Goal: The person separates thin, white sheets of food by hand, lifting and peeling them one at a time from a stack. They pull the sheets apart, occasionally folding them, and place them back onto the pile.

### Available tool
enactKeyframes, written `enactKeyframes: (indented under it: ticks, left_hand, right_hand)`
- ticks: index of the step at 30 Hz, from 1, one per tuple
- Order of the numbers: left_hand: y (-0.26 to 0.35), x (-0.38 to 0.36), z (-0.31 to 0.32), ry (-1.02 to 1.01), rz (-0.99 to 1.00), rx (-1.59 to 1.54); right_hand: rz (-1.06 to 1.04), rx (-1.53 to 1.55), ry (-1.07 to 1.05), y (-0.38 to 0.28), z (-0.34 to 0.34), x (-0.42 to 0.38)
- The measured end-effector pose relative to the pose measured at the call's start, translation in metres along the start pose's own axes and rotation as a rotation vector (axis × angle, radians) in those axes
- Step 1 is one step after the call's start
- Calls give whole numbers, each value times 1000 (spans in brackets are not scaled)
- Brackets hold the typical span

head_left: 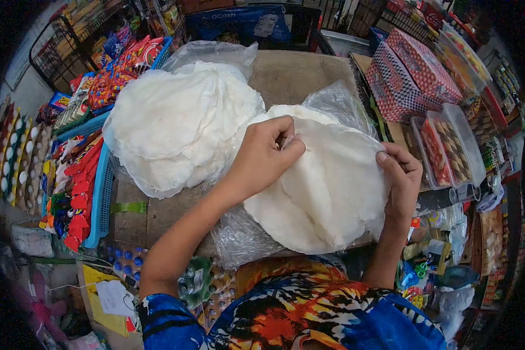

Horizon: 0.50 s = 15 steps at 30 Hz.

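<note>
Two stacks of thin, round, white wrappers, like spring roll wrappers, lie side by side on the table. The left stack of wrappers (pixel 181 125) rests on clear plastic, its edges uneven. At the right stack, my left hand (pixel 271 149) pinches the upper left part of the top wrapper (pixel 332 181), fingers closed. My right hand (pixel 399 178) grips the same wrapper by its right edge between thumb and fingers. The wrapper is creased and raised in a fold down its middle. How many layers my fingers hold is hidden.
Blue baskets (pixel 102 195) of packaged snacks border the table (pixel 303 73) on the left, with egg trays (pixel 20 157) beyond. Clear plastic (pixel 242 236) lies under the wrappers. At right stand checkered boxes (pixel 408 76) and clear containers (pixel 449 146) of food.
</note>
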<state>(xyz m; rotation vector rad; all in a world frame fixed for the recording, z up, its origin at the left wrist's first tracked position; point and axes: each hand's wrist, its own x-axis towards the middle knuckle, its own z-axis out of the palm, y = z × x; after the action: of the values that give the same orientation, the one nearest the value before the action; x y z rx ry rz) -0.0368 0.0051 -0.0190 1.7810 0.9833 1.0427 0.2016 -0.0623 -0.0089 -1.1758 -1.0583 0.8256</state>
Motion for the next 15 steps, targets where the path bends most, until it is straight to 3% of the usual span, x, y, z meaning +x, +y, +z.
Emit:
enactKeyframes:
  ticks: [5, 8, 11, 13, 15]
  left_hand:
    - [6, -5, 7, -89, 70, -38]
    - [8, -8, 17, -188, 154, -62]
    - [10, -11, 25, -259, 275, -74]
    - [11, -11, 25, -283, 323, -57]
    - [10, -12, 21, -344, 290, -101]
  right_hand:
    - [45, -32, -78, 5, -11, 1]
    - [17, -240, -135, -5, 1, -1]
    - [-114, -260, -223, -20, 19, -4]
    - [-404, -565, -302, -25, 29, -3]
    - [-358, -595, -326, -25, 34, -3]
